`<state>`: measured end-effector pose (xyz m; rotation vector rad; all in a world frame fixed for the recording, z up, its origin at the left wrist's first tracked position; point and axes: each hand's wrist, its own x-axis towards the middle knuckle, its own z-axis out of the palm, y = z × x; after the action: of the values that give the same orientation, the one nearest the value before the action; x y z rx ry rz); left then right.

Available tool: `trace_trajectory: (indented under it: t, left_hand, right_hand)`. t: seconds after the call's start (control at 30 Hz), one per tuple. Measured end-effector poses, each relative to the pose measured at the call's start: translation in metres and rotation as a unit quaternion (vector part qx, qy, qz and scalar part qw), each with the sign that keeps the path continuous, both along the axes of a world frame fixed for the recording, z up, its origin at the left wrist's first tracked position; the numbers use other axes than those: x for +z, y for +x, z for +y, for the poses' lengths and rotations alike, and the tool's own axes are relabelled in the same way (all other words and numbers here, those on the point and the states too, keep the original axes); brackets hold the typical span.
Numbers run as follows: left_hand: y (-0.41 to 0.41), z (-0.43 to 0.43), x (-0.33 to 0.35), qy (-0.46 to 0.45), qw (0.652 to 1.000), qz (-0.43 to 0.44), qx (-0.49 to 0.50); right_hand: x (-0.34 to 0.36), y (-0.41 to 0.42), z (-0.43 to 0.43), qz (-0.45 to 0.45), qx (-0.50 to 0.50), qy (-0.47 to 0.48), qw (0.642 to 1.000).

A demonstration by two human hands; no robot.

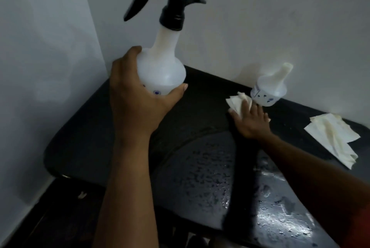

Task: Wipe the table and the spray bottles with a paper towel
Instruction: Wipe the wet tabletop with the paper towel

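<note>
Wet black table (pixel 200 167) set against white walls, black-triggered spray bottle (pixel 162 71) gripped aloft by left hand (pixel 138 103), paper towel (pixel 238 101) pressed flat under open right hand (pixel 250 121), beside 1 small bottle (pixel 268 91), second towel (pixel 334 135) lying right.

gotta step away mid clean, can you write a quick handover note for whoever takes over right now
Left hand: gripping the black-trigger spray bottle, lifted off the table.
Right hand: pressing a paper towel flat on the table beside the small bottle without a sprayer.
A spare paper towel lies at the right edge.
Done: far part of the table looks dry.
Left: droplets cover the near part; whether either bottle has been wiped cannot be told.
</note>
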<state>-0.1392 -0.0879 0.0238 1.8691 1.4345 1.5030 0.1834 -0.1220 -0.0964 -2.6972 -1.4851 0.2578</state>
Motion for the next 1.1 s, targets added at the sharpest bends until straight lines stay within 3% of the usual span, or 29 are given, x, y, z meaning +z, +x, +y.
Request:
trace_trajectory:
  t: [0.13,0.27,0.33,0.43,0.6,0.63,0.7,0.8,0.87,1.0,1.1]
  left_hand:
    - [0.009,-0.001,0.002,-0.007,1.000,-0.018,0.013]
    - [0.016,-0.002,0.003,-0.012,1.000,-0.022,0.015]
    - [0.018,-0.003,0.003,-0.016,1.000,-0.020,0.010]
    - [0.017,-0.004,0.002,-0.020,1.000,-0.021,0.009]
    - [0.013,-0.005,0.004,-0.011,1.000,-0.024,0.001]
    - [0.014,-0.006,0.004,-0.010,1.000,-0.024,-0.002]
    - [0.015,-0.007,0.005,-0.009,0.999,-0.029,-0.009]
    - [0.017,-0.012,0.005,-0.013,0.998,-0.047,-0.032]
    - [0.018,-0.012,0.005,-0.014,0.998,-0.049,-0.047]
    - [0.023,-0.009,0.007,-0.008,0.997,-0.049,-0.062]
    - [0.028,-0.011,0.004,-0.011,0.997,-0.057,-0.060]
  right_hand:
    - [-0.001,-0.046,0.027,0.010,0.010,-0.028,0.999]
    - [0.015,-0.145,0.037,0.001,0.193,-0.039,0.980]
    - [0.024,-0.192,0.021,0.017,0.342,-0.033,0.939]
    - [0.027,-0.224,-0.036,-0.007,0.533,-0.013,0.846]
    - [0.017,-0.166,-0.149,-0.043,0.598,-0.011,0.800]
    - [0.015,-0.146,-0.165,-0.040,0.592,-0.010,0.805]
    - [0.013,-0.101,-0.181,-0.017,0.529,-0.019,0.848]
    - [0.019,-0.029,-0.171,-0.014,0.355,-0.020,0.935]
    - [0.019,0.007,-0.146,-0.019,0.241,-0.033,0.970]
    - [0.001,0.010,-0.085,-0.007,0.087,-0.010,0.996]
    - [0.003,-0.030,-0.035,0.021,0.068,-0.033,0.997]
